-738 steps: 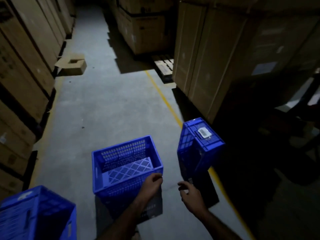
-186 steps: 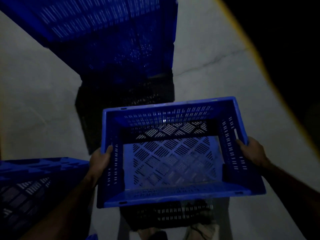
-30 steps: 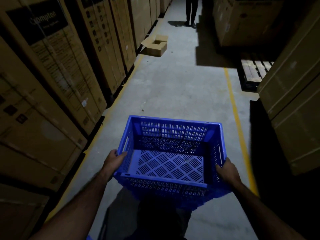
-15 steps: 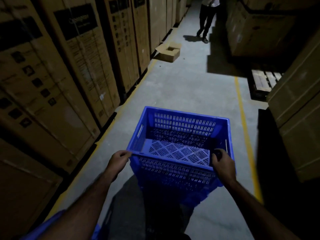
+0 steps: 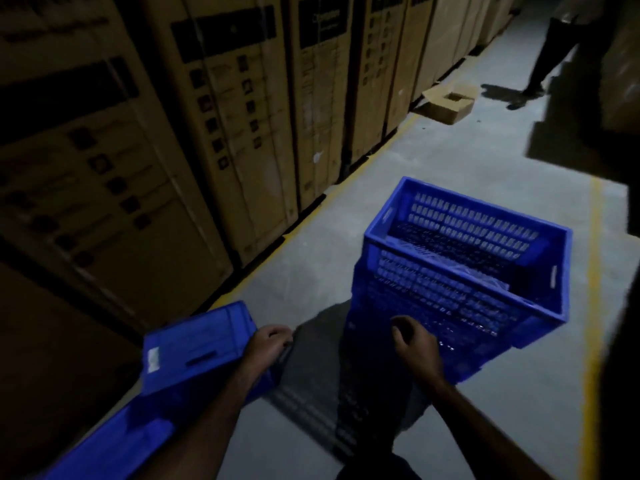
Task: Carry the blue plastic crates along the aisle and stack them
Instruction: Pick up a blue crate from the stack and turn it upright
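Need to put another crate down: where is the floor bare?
Bare floor lies beyond the crate stack, up to the open carton, and between the stack and the tall boxes. It is crowded nearby, where the other crate lies at the left hand.

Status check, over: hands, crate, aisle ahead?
Left grip at corner of side crate; right grip at near wall of middle crate; holds unclear. Middle crate looks stacked on another. Open cardboard box, person ahead.
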A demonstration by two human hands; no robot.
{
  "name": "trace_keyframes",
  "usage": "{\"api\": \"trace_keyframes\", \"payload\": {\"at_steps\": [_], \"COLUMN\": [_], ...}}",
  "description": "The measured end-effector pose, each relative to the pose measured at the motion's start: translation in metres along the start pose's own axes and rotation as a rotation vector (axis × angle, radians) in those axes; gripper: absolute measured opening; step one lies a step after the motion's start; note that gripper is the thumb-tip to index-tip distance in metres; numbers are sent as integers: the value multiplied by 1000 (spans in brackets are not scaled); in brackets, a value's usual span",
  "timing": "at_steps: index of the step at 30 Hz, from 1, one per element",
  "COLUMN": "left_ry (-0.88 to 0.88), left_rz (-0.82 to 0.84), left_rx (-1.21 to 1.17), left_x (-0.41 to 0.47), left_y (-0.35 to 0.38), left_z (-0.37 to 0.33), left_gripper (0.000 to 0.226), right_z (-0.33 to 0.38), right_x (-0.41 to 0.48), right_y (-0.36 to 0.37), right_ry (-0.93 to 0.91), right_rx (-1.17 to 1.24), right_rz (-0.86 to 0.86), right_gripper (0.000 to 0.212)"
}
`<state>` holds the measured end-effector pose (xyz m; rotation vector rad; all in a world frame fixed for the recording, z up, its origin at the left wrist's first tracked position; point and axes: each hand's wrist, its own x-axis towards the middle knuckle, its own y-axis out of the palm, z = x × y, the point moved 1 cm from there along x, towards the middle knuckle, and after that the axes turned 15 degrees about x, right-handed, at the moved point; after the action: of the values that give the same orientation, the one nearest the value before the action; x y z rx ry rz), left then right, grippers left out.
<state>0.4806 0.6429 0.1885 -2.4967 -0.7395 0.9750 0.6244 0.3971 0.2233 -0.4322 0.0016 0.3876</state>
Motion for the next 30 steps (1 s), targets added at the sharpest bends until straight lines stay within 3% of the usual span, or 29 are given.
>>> {"api": "trace_keyframes", "payload": {"at_steps": [8, 13, 21, 25, 30], "left_ry": [-158, -188, -302, -320, -278], "left_rz": [-124, -161, -229, -178, -32], "left_rx": [-126, -101, -88, 6, 135], "left_x": [-35, -52, -58, -34, 23], "left_y": [-20, -27, -51, -66, -85], "left_z": [65, 93, 142, 158, 184], "left_gripper": [19, 5, 14, 6, 9], "right_z": [28, 32, 43, 47, 29], "right_x": [-25, -29, -38, -37, -26], "right_y": [72, 112, 175, 208, 265], "right_ry": [-23, 1, -63, -29, 74], "right_rx": [-88, -102, -167, -206, -253], "right_rz": [404, 577, 734, 777, 705], "right_gripper": [24, 26, 20, 44, 41]}}
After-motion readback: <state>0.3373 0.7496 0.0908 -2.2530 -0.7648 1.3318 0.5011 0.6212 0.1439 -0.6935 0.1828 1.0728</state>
